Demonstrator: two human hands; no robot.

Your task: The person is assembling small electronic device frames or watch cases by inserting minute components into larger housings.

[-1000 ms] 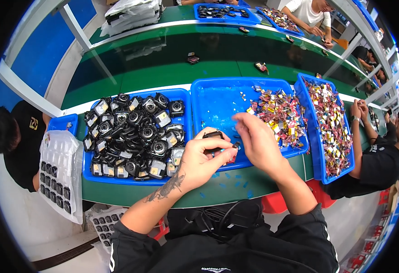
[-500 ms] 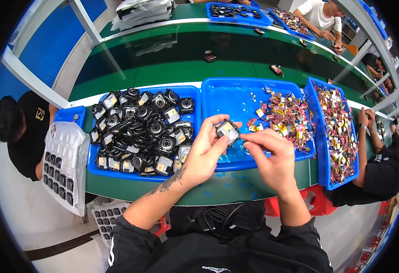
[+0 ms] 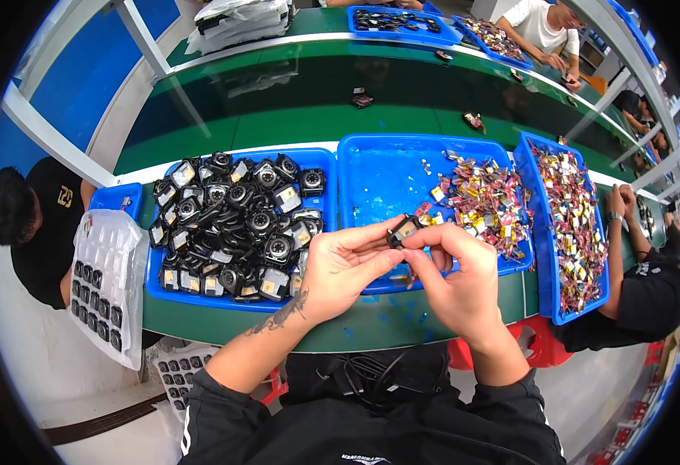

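A black smartwatch case [image 3: 405,230] is held tilted in front of me, over the near part of the middle blue tray. My left hand [image 3: 347,267] grips it between thumb and fingers from the left. The thumb and forefinger of my right hand [image 3: 457,271] are pinched at its right and lower edge; whether something tiny sits between them is hidden. To the left, a blue tray [image 3: 154,271] carries a heap of similar black watch cases [image 3: 235,225]. The middle blue tray [image 3: 382,174] has a pile of small red, yellow and white electronic parts [image 3: 483,198] at its right side.
Another blue tray [image 3: 561,316] full of such parts stands at the right. Beyond lies a green conveyor belt [image 3: 278,124] with a few loose pieces. White blister trays [image 3: 111,256] with watch cases sit at the left. Co-workers are on both sides and across the belt.
The watch case has been tilted, so its pale inner face shows less, and it has shifted slightly right and down. My right fingers have closed in around its lower edge.
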